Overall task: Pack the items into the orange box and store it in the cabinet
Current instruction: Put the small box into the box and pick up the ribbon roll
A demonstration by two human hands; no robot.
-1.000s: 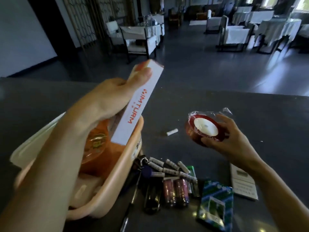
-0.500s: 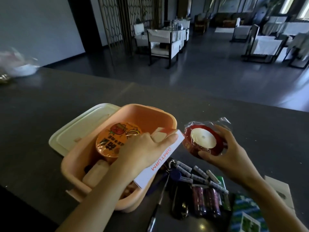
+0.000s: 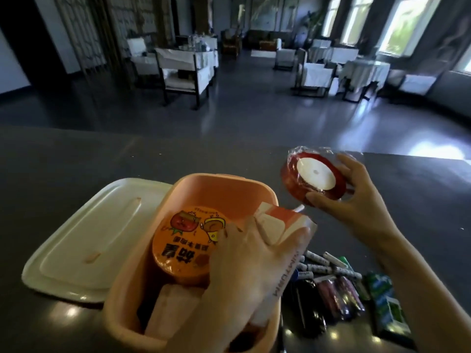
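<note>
The left hand [image 3: 244, 271] held the long white box [image 3: 285, 253] up high before. Now it has pushed it down into the orange box [image 3: 224, 189], beside the round cup [image 3: 188, 243]. The right hand [image 3: 356, 202] has lifted the red ribbon roll [image 3: 314, 174] higher and farther from the orange box.

The long white carton [image 3: 285, 273] reads "MTURM" down its side — other print stays illegible.

Beyond the left hand's fingers [image 3: 265, 233], the orange box's [image 3: 254, 186] far end lies open. Just beside them, a round orange-lidded cup [image 3: 188, 240] blocks the middle. Loose batteries [image 3: 328, 263] crowd the countertop [image 3: 76, 154] below the right hand's fingers [image 3: 349, 171].
</note>
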